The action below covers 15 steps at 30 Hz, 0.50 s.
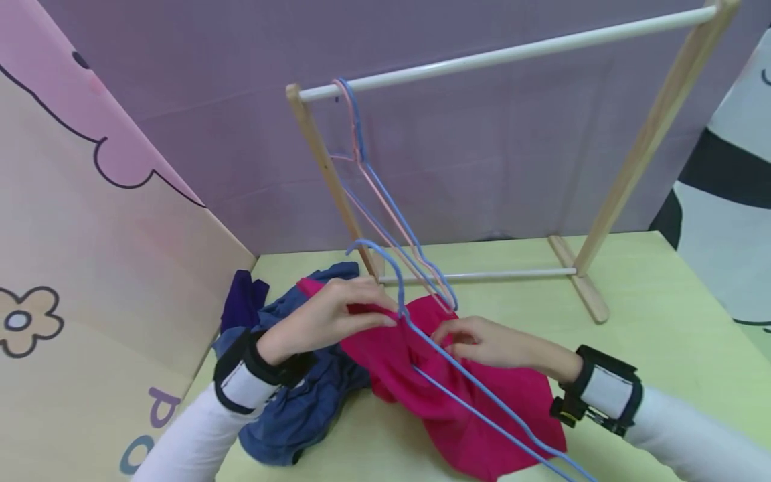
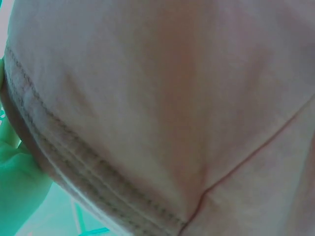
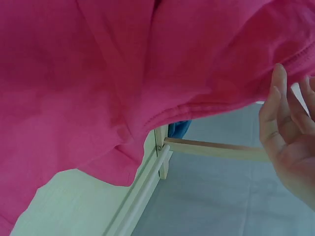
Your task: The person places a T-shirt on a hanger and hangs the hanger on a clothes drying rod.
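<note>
A red shirt (image 1: pixel 482 428) hangs bunched between both hands over the table. My left hand (image 1: pixel 343 311) pinches its upper edge beside the neck of a blue clothes hanger (image 1: pixel 494 398). That hanger's hook points up and left; one end passes into the cloth, while the other stretches toward the lower right. My right hand (image 1: pixel 490 341) pinches the shirt near the hanger's upper arm, its fingertips partly hidden by folds. Stitched hem fabric of the shirt (image 2: pixel 147 123) fills most of the left wrist view, its colour washed out. In the right wrist view, fingers (image 3: pixel 279 81) touch the shirt's hem.
Behind stands a wooden rack with a white rail (image 1: pixel 512 57). A pink hanger (image 1: pixel 385 187) and another blue hanger (image 1: pixel 385 194) hang at its left end. Blue clothing (image 1: pixel 301 415) and a dark purple cloth (image 1: pixel 241 298) lie at the left, by a printed side panel (image 1: pixel 120 254).
</note>
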{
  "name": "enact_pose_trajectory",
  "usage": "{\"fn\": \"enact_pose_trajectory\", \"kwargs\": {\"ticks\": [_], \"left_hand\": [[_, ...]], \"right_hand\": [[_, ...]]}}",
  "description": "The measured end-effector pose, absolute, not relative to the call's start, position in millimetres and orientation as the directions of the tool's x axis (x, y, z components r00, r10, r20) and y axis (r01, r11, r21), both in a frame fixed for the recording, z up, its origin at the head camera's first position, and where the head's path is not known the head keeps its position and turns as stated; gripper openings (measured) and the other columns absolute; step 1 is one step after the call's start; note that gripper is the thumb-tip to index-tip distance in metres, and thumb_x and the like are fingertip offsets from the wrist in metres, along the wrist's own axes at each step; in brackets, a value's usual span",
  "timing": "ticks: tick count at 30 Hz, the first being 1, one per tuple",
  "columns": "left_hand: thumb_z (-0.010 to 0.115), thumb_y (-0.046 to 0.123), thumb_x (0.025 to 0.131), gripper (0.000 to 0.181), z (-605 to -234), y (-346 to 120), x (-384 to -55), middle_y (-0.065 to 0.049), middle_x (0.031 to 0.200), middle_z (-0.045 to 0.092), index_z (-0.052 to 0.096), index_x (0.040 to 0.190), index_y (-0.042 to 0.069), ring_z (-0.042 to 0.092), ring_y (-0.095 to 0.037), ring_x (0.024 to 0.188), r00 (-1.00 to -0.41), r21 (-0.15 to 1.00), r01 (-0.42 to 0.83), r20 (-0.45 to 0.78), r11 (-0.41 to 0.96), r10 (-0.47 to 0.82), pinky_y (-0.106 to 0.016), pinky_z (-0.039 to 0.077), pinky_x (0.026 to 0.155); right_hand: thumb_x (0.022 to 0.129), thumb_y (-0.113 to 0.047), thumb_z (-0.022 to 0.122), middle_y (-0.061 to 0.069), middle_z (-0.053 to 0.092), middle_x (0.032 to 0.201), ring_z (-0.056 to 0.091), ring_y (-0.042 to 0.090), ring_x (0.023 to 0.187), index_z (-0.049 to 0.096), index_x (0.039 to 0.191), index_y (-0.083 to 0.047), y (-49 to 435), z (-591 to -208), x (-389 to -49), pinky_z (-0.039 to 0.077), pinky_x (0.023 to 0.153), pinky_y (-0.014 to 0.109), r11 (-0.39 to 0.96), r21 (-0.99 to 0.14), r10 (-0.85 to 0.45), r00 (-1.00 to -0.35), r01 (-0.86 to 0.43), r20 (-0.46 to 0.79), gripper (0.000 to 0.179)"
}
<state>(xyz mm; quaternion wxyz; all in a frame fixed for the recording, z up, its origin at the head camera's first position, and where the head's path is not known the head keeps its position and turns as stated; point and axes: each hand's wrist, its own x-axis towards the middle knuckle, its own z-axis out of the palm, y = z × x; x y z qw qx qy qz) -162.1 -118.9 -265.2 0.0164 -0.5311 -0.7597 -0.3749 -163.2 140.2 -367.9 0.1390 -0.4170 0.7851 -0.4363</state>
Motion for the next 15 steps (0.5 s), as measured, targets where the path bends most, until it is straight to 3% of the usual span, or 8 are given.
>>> {"fn": "enact_pose_trajectory", "kwargs": {"ticks": [9,15], "left_hand": [[0.062,0.008,0.079,0.017,-274.2,-133.8,-166.7,-0.004,0.088,0.062,0.062,0.096,0.010,0.051,-0.012,0.078,-0.579,0.584,0.762,0.423,0.278,0.698,-0.030,0.047,0.058],[0.061,0.015,0.081,0.014,-280.7,-143.3,-170.3,0.001,0.088,0.061,0.062,0.095,0.015,0.052,-0.011,0.075,-0.677,0.604,0.700,0.391,0.381,0.624,-0.032,0.046,0.061]], "right_hand": [[0.085,-0.011,0.055,-0.009,0.050,0.073,0.048,0.005,0.064,0.052,0.090,-0.019,163.0,-391.8,-157.0,0.045,0.056,0.027,0.329,-0.693,-0.749,-0.624,-0.642,0.223,0.010],[0.084,-0.008,0.054,-0.011,0.048,0.063,0.044,0.004,0.054,0.055,0.092,-0.015,186.1,-393.5,-138.2,0.042,0.048,0.026,0.401,-0.763,-0.617,-0.765,-0.507,0.184,0.011]]}}
